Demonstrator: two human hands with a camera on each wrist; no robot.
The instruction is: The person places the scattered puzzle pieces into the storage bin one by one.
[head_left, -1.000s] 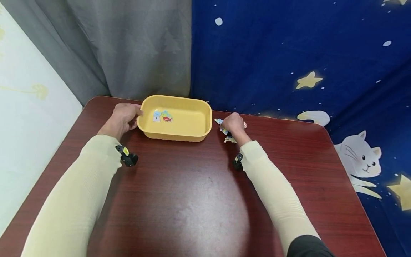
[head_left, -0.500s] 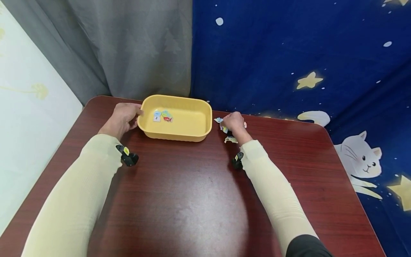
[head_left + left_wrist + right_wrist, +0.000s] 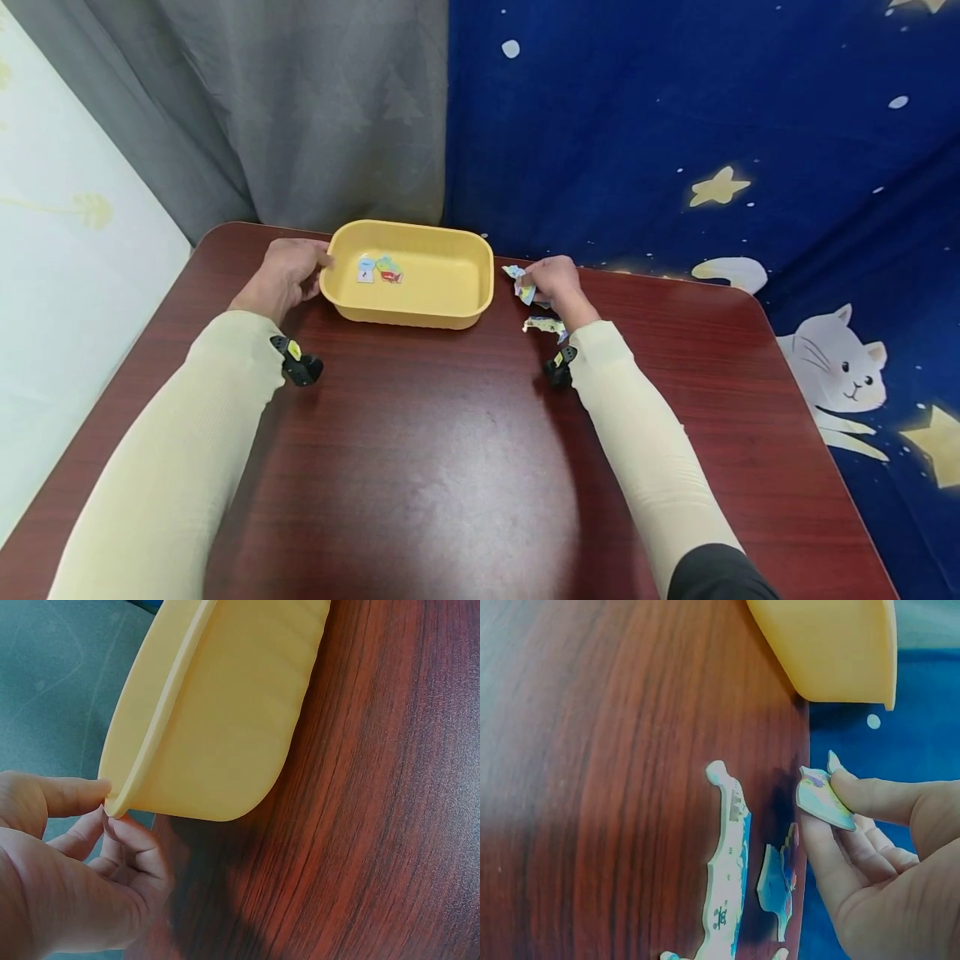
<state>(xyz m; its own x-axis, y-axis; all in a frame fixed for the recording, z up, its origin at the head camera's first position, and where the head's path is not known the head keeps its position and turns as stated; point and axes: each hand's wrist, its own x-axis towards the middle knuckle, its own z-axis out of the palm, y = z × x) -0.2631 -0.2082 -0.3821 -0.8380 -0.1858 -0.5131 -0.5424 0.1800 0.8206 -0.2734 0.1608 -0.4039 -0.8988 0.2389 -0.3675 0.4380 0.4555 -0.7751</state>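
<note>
A yellow plastic tray (image 3: 408, 227) stands at the back of the dark red table (image 3: 450, 467). My left hand (image 3: 288, 271) pinches the tray's left rim (image 3: 124, 796), thumb on top and fingers (image 3: 131, 840) underneath. Two colourful puzzle pieces (image 3: 378, 271) lie inside the tray. Just right of the tray, my right hand (image 3: 551, 282) pinches a small puzzle piece (image 3: 821, 801) between thumb and fingers, raised a little off the wood. A long piece (image 3: 727, 877) and a smaller one (image 3: 778, 881) lie on the table below that hand.
Another loose piece (image 3: 512, 271) lies by the tray's right end. A grey curtain (image 3: 300, 108) and a blue star-patterned cloth (image 3: 675, 125) hang behind the table. A pale wall (image 3: 52, 250) runs along the left edge.
My right hand has turned and risen slightly from the loose pieces with one piece pinched in its fingers. The left hand and the tray have stayed put.
</note>
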